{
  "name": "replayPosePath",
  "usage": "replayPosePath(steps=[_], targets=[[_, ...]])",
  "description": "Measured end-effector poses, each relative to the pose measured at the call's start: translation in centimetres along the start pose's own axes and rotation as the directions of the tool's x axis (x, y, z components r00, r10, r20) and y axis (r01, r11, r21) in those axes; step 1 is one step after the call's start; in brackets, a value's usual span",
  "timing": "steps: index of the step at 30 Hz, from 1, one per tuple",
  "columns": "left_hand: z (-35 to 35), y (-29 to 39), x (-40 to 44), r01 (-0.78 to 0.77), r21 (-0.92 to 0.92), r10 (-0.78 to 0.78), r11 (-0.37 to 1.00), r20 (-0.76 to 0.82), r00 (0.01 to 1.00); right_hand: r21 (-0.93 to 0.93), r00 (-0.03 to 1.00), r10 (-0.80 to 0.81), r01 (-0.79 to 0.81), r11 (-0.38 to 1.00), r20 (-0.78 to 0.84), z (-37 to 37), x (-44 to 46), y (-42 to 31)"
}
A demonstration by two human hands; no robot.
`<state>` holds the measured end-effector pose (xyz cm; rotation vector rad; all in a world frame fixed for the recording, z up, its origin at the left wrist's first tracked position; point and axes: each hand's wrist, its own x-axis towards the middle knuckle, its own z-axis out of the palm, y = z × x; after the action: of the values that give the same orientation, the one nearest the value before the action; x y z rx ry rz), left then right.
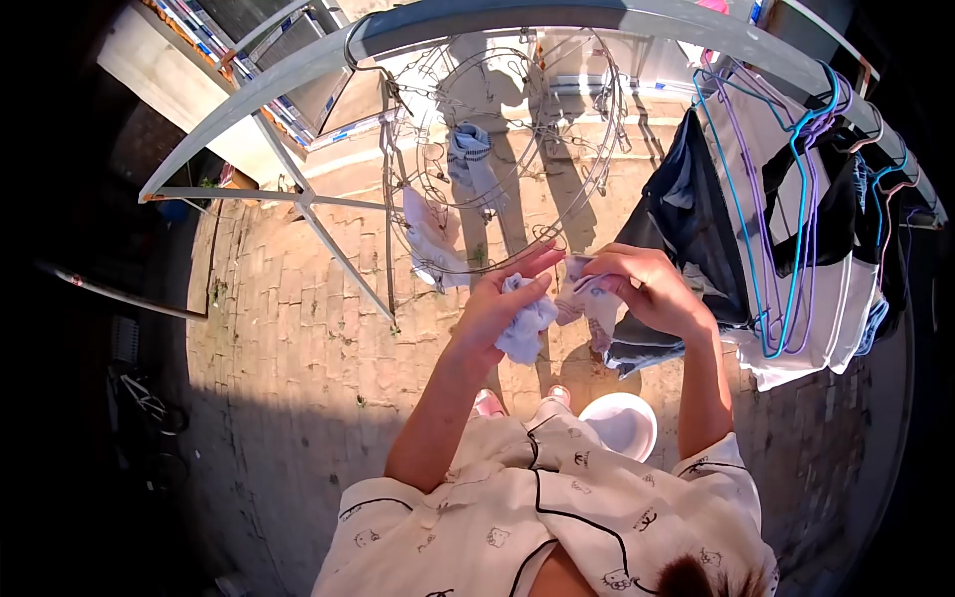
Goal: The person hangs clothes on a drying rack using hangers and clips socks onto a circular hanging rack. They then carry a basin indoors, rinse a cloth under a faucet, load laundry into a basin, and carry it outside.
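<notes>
A bunched pale white-lavender cloth [526,323], possibly a sock, rests in the palm of my left hand [497,298], held under the thumb while the fingers stretch toward the wire rack. Pinched in my right hand [652,287] is a small pale patterned sock [585,294], its lower part hanging down. Both hands are just below the rim of a round wire clip hanger [572,214]. From that hanger hang a blue-grey sock [472,159] with a striped cuff and a white cloth item [431,239].
A curved metal drying rack [249,85] arches overhead. To the right hang dark trousers [686,229], white garments [831,318] and blue and purple hangers [796,199]. A white basin [642,418] stands on the brick paving [288,328] by my feet.
</notes>
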<state>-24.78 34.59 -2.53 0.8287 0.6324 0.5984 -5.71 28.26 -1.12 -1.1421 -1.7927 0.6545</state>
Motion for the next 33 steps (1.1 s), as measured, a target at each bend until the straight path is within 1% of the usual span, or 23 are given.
replayPosePath(steps=[1, 4, 5, 7, 8, 11, 13, 14, 16, 17, 19, 20, 21, 22, 23, 24, 25, 26, 28, 31, 32, 33], targets=[[0.1, 0.1, -0.1, -0.012, -0.015, 0.012, 1.000, 0.000, 1.000, 0.070, 0.996, -0.092, 0.091, 0.993, 0.010, 0.3, 0.4, 0.2], [-0.9, -0.1, 0.3, 0.082, -0.011, -0.080, 0.997, 0.120, 0.990, 0.089, 0.989, -0.021, 0.009, 0.996, 0.143, 0.2, 1.2, -0.4], [-1.4, -0.3, 0.3, 0.096, 0.006, -0.096, 0.995, 0.109, 0.989, 0.036, 0.993, -0.026, 0.022, 0.999, 0.118, 0.2, 1.3, -0.2], [-2.2, -0.3, 0.5, 0.126, 0.040, -0.129, 0.991, 0.089, 0.988, -0.004, 1.000, -0.014, 0.014, 1.000, -0.003, 0.5, 1.4, 0.1], [-1.9, -0.2, 0.4, 0.107, 0.022, -0.109, 0.994, 0.091, 0.990, -0.023, 0.998, -0.011, 0.009, 1.000, -0.064, 0.6, 1.4, 0.2], [-1.0, 0.0, 0.2, 0.067, -0.042, -0.064, 0.997, 0.083, 0.994, -0.098, 0.995, -0.035, 0.026, 0.995, -0.093, 0.8, 1.7, 0.0], [-0.8, -0.4, 0.3, 0.069, -0.091, -0.062, 0.994, 0.071, 0.996, -0.043, 0.993, 0.048, -0.053, 0.998, -0.106, 1.0, 1.4, 0.6], [-0.5, -0.5, 0.5, 0.049, -0.054, -0.047, 0.997, 0.032, 0.998, -0.016, 0.989, 0.091, -0.093, 0.996, -0.113, 1.0, 1.3, 0.8], [0.0, -1.0, 0.7, 0.017, 0.019, -0.016, 1.000, -0.051, 0.999, -0.044, 0.987, 0.081, -0.088, 0.995, -0.136, 1.1, 1.2, 0.6], [0.1, -1.2, 0.8, 0.017, -0.023, -0.018, 1.000, -0.058, 0.998, -0.056, 0.986, 0.075, -0.084, 0.995, -0.148, 1.2, 1.2, 0.5], [0.1, -1.5, 1.0, 0.010, -0.107, -0.018, 0.994, -0.074, 0.997, 0.076, 0.957, 0.247, -0.238, 0.968, -0.150, 0.0, 0.9, 0.1], [0.1, -1.6, 0.9, 0.009, -0.077, -0.016, 0.997, -0.094, 0.995, 0.142, 0.934, 0.328, -0.309, 0.941, -0.141, -0.6, 0.9, 0.0], [0.1, -1.6, 0.8, 0.006, -0.048, -0.012, 0.999, -0.114, 0.993, 0.226, 0.867, 0.292, -0.215, 0.950, -0.404, -0.7, 1.2, 0.6], [0.1, -1.7, 0.7, 0.004, -0.020, -0.007, 1.000, -0.136, 0.991, 0.172, 0.755, 0.165, -0.070, 0.983, -0.635, -1.2, 2.3, 1.5], [0.1, -1.6, 0.6, 0.007, -0.016, -0.008, 1.000, -0.122, 0.992, -0.057, 0.745, 0.237, -0.345, 0.937, -0.624, -2.8, 2.1, 1.0], [0.1, -1.4, 0.4, 0.014, -0.010, -0.015, 1.000, -0.109, 0.994, -0.121, 0.792, 0.141, -0.261, 0.958, -0.595, -3.4, 2.9, 0.8], [0.0, -1.3, 0.1, 0.022, -0.001, -0.022, 1.000, -0.095, 0.995, -0.020, 0.846, 0.260, -0.304, 0.953, -0.466, -4.1, 3.8, 1.8], [-0.3, -1.3, -0.1, 0.018, 0.005, -0.017, 1.000, -0.095, 0.995, 0.132, 0.919, 0.224, -0.191, 0.973, -0.324, -4.2, 4.7, 2.2], [-0.8, -1.4, -0.2, 0.000, 0.014, 0.001, 1.000, -0.089, 0.996, 0.399, 0.963, 0.206, -0.122, 0.909, -0.175, -3.5, 6.2, 4.3], [-1.1, -1.1, -0.9, -0.006, 0.002, 0.006, 1.000, -0.159, 0.987, 0.375, 0.968, 0.240, -0.198, 0.906, -0.068, -3.6, 5.9, 4.3], [-1.4, -0.9, -1.2, 0.001, 0.025, 0.002, 1.000, -0.146, 0.989, 0.444, 0.964, 0.237, -0.161, 0.881, -0.120, -2.9, 5.6, 4.0], [-1.8, -0.8, -1.5, 0.008, 0.046, -0.001, 0.999, -0.135, 0.991, 0.508, 0.975, 0.207, -0.142, 0.850, -0.074, -2.6, 5.2, 3.8]])
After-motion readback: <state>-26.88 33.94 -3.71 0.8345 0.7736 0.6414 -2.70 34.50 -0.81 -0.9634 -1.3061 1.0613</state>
